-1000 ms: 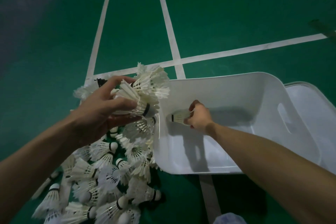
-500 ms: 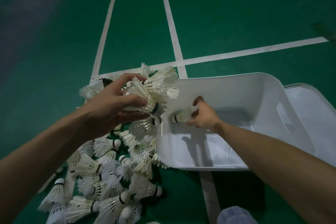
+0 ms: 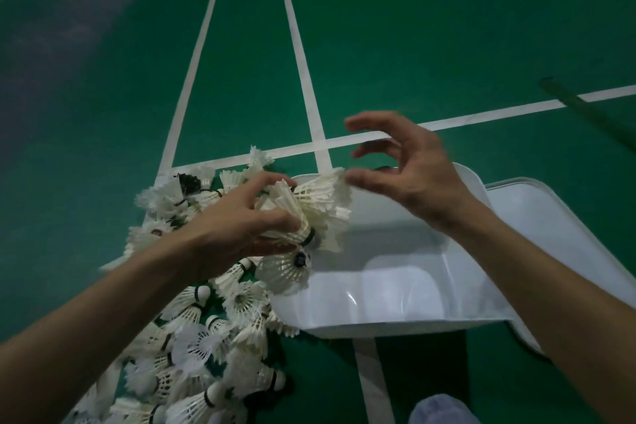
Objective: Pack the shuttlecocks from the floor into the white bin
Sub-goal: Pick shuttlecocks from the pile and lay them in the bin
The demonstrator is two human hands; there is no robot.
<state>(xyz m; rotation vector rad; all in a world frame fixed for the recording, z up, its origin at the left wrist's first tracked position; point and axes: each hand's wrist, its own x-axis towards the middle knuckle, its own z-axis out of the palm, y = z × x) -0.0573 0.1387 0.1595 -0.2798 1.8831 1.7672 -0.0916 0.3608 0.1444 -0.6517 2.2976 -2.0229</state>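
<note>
Head view, biggest thing first: what fills it?

Green court floor [image 3: 447, 27], crossed by white lines [image 3: 299, 55]. On it, right of centre, stands the white bin [image 3: 406, 251], with a shallow white lid [image 3: 550, 217] just beside its right wall.

And the shuttlecocks?

Most lie in a loose pile [image 3: 206, 337] on the floor against the bin's left wall. One shuttlecock [image 3: 285, 272] leans on that rim.

The hands?

The left hand [image 3: 237, 231] is over the top of the pile, its grip curled tight round a bunch of shuttlecocks [image 3: 309, 203], whose feathers fan out over the bin's far-left corner. The right hand [image 3: 406, 165] hangs above the bin's far rim, grip wide, fingers spread and loosely bent, holding nothing. Its lowest fingertip is right at the bunch's feathers; whether it touches them I cannot tell.

Anything smaller?

A pale rounded thing [image 3: 444, 410] at the bottom edge, too cut off to name.
</note>
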